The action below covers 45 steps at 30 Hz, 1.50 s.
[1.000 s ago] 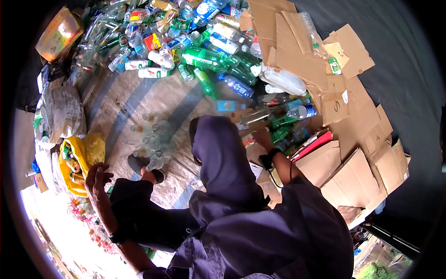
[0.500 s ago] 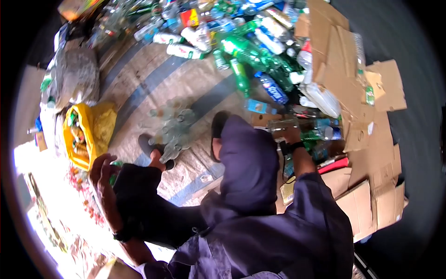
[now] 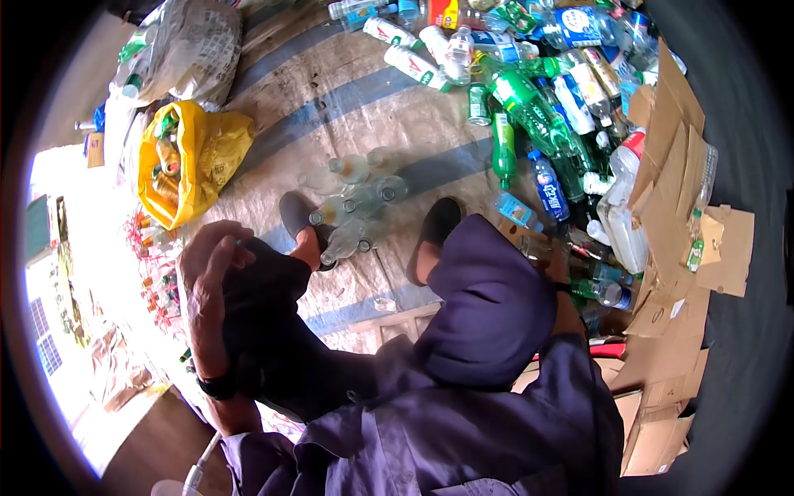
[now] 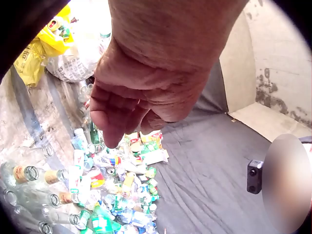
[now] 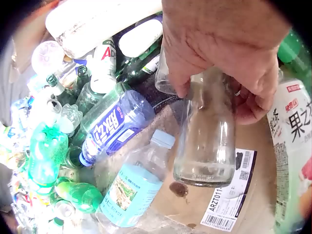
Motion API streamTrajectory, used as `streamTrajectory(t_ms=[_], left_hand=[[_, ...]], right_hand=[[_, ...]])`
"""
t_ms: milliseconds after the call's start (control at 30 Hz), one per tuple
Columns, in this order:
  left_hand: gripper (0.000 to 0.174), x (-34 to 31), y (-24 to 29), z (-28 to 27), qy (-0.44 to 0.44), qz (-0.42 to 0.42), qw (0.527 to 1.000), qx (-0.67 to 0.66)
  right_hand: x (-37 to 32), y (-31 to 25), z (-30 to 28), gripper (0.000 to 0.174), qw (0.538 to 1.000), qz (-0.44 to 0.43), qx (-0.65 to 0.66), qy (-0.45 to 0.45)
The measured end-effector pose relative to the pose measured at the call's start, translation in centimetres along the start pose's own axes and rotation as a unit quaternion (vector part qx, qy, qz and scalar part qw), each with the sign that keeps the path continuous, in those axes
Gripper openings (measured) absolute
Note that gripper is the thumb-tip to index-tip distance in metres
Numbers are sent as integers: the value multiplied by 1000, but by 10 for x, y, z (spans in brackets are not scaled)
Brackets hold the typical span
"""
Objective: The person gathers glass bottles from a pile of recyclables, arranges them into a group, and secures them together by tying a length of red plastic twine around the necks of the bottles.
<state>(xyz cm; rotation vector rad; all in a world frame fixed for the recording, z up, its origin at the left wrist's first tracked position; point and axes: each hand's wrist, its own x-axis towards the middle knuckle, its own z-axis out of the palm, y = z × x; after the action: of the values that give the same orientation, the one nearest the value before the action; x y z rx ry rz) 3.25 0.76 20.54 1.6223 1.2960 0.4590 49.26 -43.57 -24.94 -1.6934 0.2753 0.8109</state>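
Observation:
My right hand [image 5: 219, 53] grips a clear glass bottle [image 5: 207, 146] by its neck and holds it upright just above a piece of cardboard with a barcode label [image 5: 229, 204]. In the head view my right knee hides this hand. My left hand [image 3: 211, 256] rests on my left knee with its fingers loosely curled. In the left wrist view the left hand [image 4: 146, 92] holds nothing. A cluster of clear glass bottles [image 3: 356, 207] lies on the mat between my feet.
A big pile of plastic bottles [image 3: 546, 99] spreads ahead and to the right, edged by flattened cardboard [image 3: 670, 207]. A yellow bag [image 3: 186, 161] with bottles and a white sack [image 3: 194, 41] lie to the left. A blue-labelled bottle [image 5: 117, 126] lies beside the held bottle.
The view has swung left and down. My left hand has come up onto my knee. My right hand has drawn in from the bottle pile, now behind my right knee.

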Motion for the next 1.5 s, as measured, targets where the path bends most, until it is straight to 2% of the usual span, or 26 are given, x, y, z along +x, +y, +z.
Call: streamTrajectory(t_ms=[100,167,333,433,467,533,600,733,767,833,867,900,967,1067,1133,1167,1200,1233,1267,1300,1367,1433,1467,1500], left_hand=[[31,-2,5,1,-8,4,1000,5],[32,-4,12,6,8,-31,999,1],[35,-8,18,8,10,-35,999,-2],[33,-10,13,7,10,-24,999,-32],[30,-11,0,5,8,8,1000,-26],[28,-12,8,7,4,45,999,-21],[30,-17,29,12,-21,-23,999,-35],[28,-22,30,27,14,53,998,-4],[27,-24,35,29,24,67,997,7],[24,-20,38,25,-90,54,993,-46],[28,-21,35,29,-96,60,993,-41],[28,-21,30,32,-94,67,992,-45],[30,-18,20,37,-130,36,986,-98],[28,-20,23,41,-176,41,980,-82],[30,-20,15,47,-184,49,979,-77],[32,-20,12,50,-180,97,978,-45],[35,-21,12,50,-173,144,974,-13],[35,-24,16,50,-172,150,973,-13],[38,-27,20,51,-181,146,973,-5],[41,-31,24,51,-189,141,972,4],[51,-35,27,51,-201,156,967,-5],[57,-41,33,51,-195,188,962,-5],[65,-44,34,51,-209,198,957,-34],[65,-45,29,52,-208,205,956,-35]], right_hand=[[-18,1,20,48,995,-67,-68,24],[-30,2,29,48,992,-82,-93,33],[-56,0,41,49,987,-99,-124,35],[-71,-8,48,50,983,-112,-139,31],[-75,-11,50,50,982,-115,-144,30],[-86,-21,55,50,980,-126,-152,29],[-95,-34,60,51,977,-137,-159,28],[-118,-82,77,52,967,-172,-186,20],[-123,-96,81,52,961,-194,-197,19],[-103,-111,77,49,873,-364,-325,10],[-102,-128,82,47,900,-347,-262,-19],[-138,-175,110,45,929,-316,-181,-62],[-195,-244,148,41,941,-302,-95,-121],[-217,-302,163,33,909,-348,-163,-160],[-257,-337,185,40,890,-379,-128,-219],[-273,-351,193,44,881,-385,-137,-240],[-281,-359,200,48,867,-404,-154,-249],[-292,-365,207,52,852,-422,-172,-258],[-325,-376,219,62,862,-398,-168,-266],[-332,-381,226,69,826,-433,-207,-296],[-371,-388,246,59,804,-447,-177,-350],[-385,-377,262,63,800,-426,-185,-380],[-393,-369,272,64,802,-408,-161,-407],[-399,-361,281,65,802,-389,-137,-432]])
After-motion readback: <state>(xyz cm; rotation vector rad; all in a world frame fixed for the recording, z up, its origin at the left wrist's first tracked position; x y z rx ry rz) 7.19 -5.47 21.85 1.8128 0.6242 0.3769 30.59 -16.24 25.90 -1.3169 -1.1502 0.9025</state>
